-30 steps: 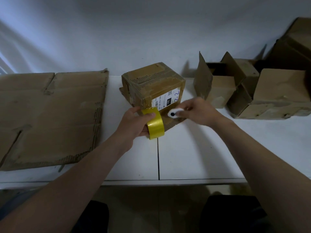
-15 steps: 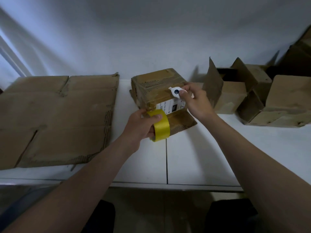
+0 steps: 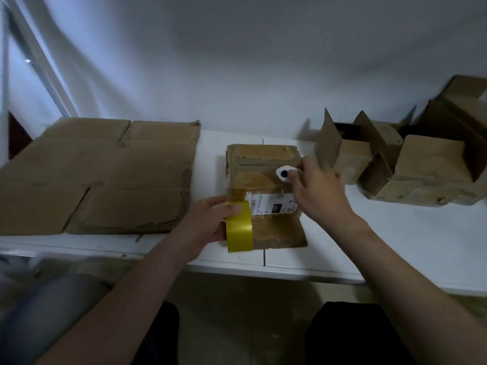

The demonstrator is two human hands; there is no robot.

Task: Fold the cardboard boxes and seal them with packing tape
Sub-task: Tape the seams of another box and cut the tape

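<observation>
L hand (image 3: 208,222): fingers curled round yellow tape roll (image 3: 239,230), roll upright at box's near-left corner.
R hand (image 3: 319,198): pinches small white tool (image 3: 283,174) w/ dark dot, over box top.
Box (image 3: 261,167): mid white table (image 3: 395,246); label (image 3: 274,206) on near face.
Flat cardboard (image 3: 105,175): left, on table.
Open boxes (image 3: 350,156): right, by wall.

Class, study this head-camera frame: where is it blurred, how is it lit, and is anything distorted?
Head view: light is dim and bluish; the right hand, gripping a small white tool, is motion-smeared, as are the open boxes at far right; the yellow tape roll in the left hand shows a sheen; the table edge runs tilted.
</observation>
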